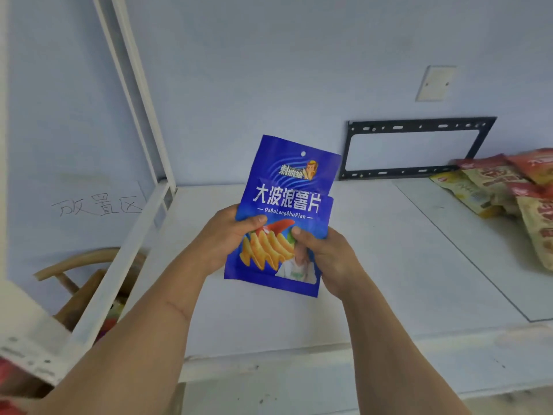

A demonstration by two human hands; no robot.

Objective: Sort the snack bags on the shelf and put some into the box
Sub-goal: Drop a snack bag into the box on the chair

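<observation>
A blue snack bag [287,199] with white lettering and pictured wavy chips stands upright in the air above the white shelf [359,265]. A second blue bag seems to lie behind it, its edge showing at the right. My left hand [227,235] grips the bag's left edge, thumb on the front. My right hand [326,259] grips the right edge, thumb also on the front. Several red and yellow snack bags [508,187] lie in a pile at the shelf's far right. No box is clearly in view.
A white shelf post [137,94] rises at the left. Below the shelf at the left stands a wooden chair [83,265] with colourful items. A black metal bracket [419,148] and a white cover plate [435,82] hang on the back wall.
</observation>
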